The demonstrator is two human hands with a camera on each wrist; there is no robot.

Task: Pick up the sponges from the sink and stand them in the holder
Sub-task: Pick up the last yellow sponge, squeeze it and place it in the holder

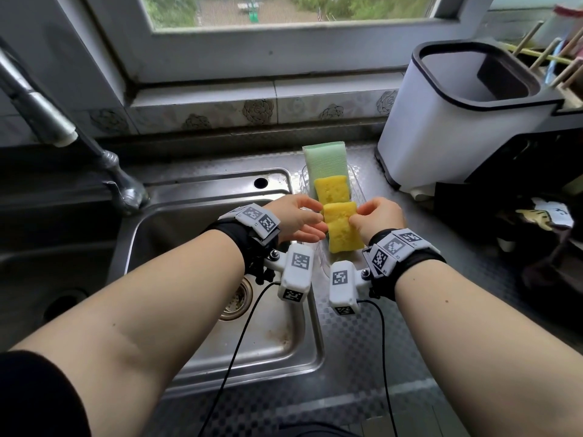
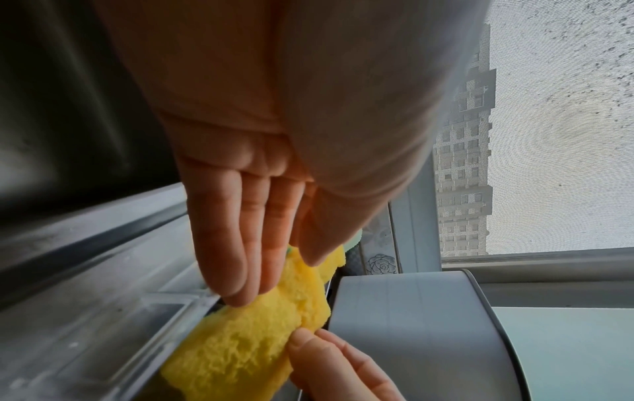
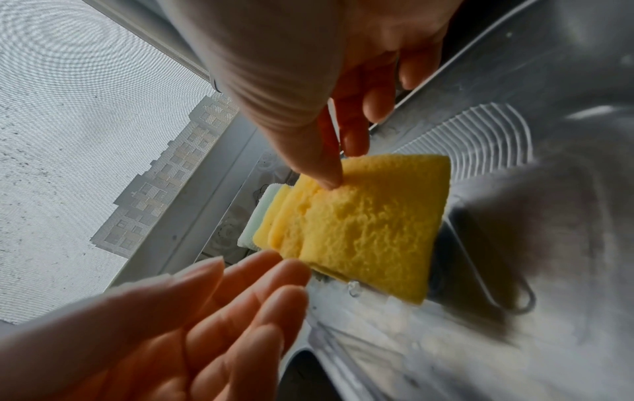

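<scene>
Stainless sink [image 1: 220, 351] fills the near-left, drain strainer [image 1: 238, 298] in its floor, faucet [image 1: 63, 121] rising at far left. Patterned steel counter [image 1: 378, 342] runs to the right of it. White bin with black rim [image 1: 457, 121] sits far right on the counter, under the window sill [image 1: 252, 93].

Clear plastic holder [image 1: 353, 184] stands on the counter just right of the sink's far-right corner, long axis running near to far. Three sponges are in it in a row: green sponge [image 1: 325, 159] farthest, a yellow sponge [image 1: 332, 190] in the middle, and the near yellow sponge [image 1: 342, 228] closest, tilted back toward the others. None visible in the sink basin.

Left hand [image 1: 296, 220] is at the near yellow sponge's left edge; fingers [image 2: 240, 244] straight and pressed together, tips touching the sponge, not curled round it. Thumb lies against the sponge's upper edge in the left wrist view.

Right hand [image 1: 378, 217] is at the sponge's right edge; thumb and index fingertip pinch that edge, remaining fingers [image 3: 377, 89] loosely extended. In the right wrist view the thumb tip presses into the sponge's top corner.

Both wrists carry black straps with white tracker blocks [image 1: 296, 272], cables trailing near.
</scene>
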